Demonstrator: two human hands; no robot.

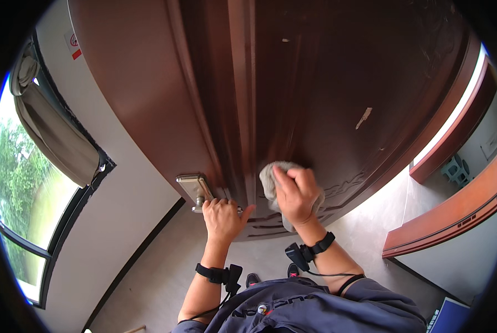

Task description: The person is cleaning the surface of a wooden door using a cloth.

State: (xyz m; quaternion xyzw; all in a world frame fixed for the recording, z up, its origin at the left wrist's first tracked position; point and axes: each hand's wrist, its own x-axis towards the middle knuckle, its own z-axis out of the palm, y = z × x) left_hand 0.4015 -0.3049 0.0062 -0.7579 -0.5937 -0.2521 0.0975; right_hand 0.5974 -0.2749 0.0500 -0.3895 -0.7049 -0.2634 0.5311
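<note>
A dark red-brown panelled door (315, 95) stands right in front of me, with carved grooves low on its panel. My left hand (223, 218) is curled over the lever of the metal door handle (196, 189) and hides most of it. The thumb sticks out to the right. In my right hand (297, 193) a crumpled grey cloth (268, 181) is pressed to the door's panel, to the right of the handle. Part of the cloth hangs below the wrist. Pale chipped marks (363, 118) show on the door's surface.
A window (36, 166) with a knotted curtain (52, 129) is on the left, near a wall sign (73, 45). At right are a wooden door frame (444, 208), a plastic stool (456, 170) and a blue object (450, 316). My shoes (252, 279) stand on the grey floor (161, 266).
</note>
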